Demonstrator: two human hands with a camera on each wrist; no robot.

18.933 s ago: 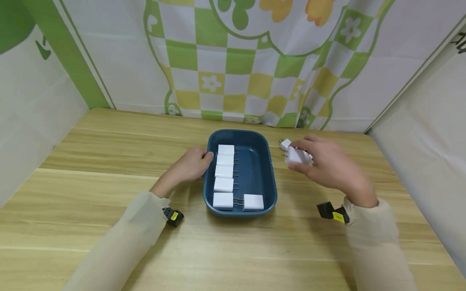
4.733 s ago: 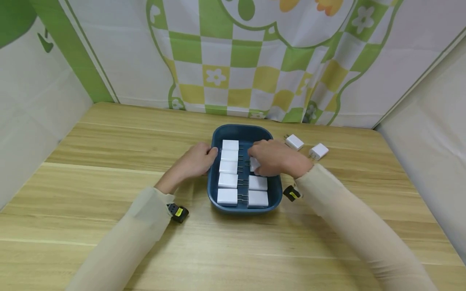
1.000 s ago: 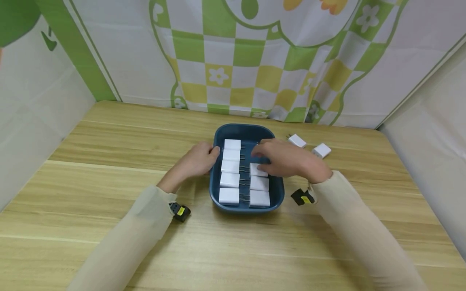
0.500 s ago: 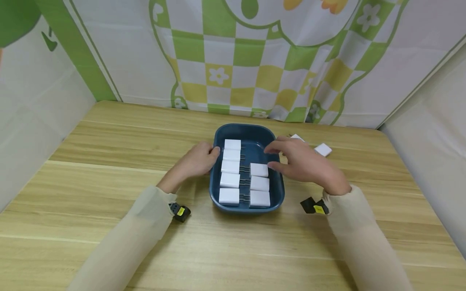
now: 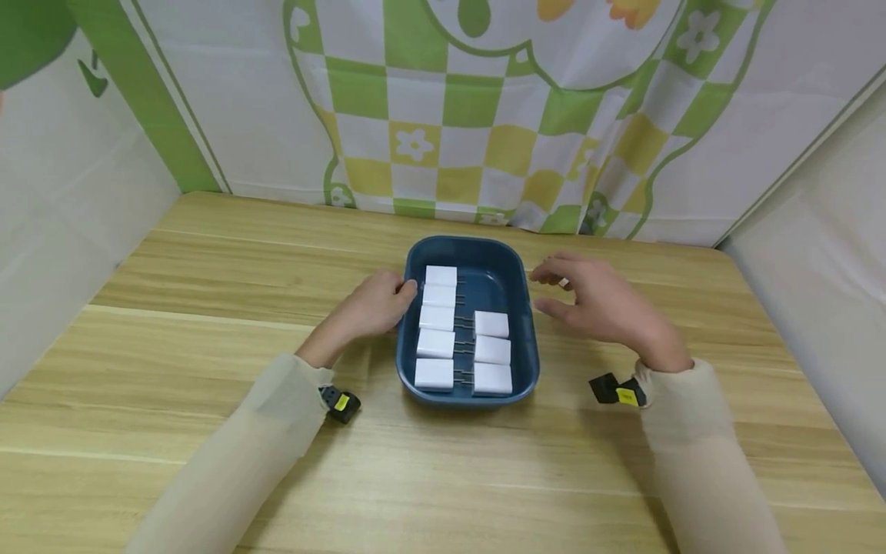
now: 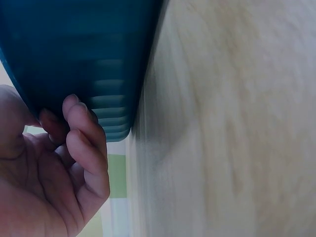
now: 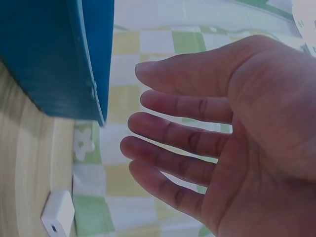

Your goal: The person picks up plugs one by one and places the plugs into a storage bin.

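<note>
A dark blue plastic bin (image 5: pixel 467 398) stands on the table, holding white plug-in chargers in two columns. Several chargers (image 5: pixel 436 317) fill the left column, prongs pointing right; three chargers (image 5: pixel 492 350) form the right column, prongs facing left. My left hand (image 5: pixel 374 304) grips the bin's left rim, thumb on top and fingers curled against the outer wall. Just outside the right rim, my right hand (image 5: pixel 602 304) hovers with fingers spread and nothing in them. Below it in the right wrist view lies a loose white charger (image 7: pixel 58 212), mostly hidden by the hand in the head view.
The wooden table (image 5: pixel 277 462) backs onto a green, yellow and white checkered cloth (image 5: pixel 443 123). Pale cloth walls flank both sides. The bare bin floor (image 5: pixel 487 288) shows at the back right, behind the three chargers.
My right hand has let go of a charger in the right column and moved right, out over the rim. That column has grown from one charger to three. The left hand keeps its grip.
</note>
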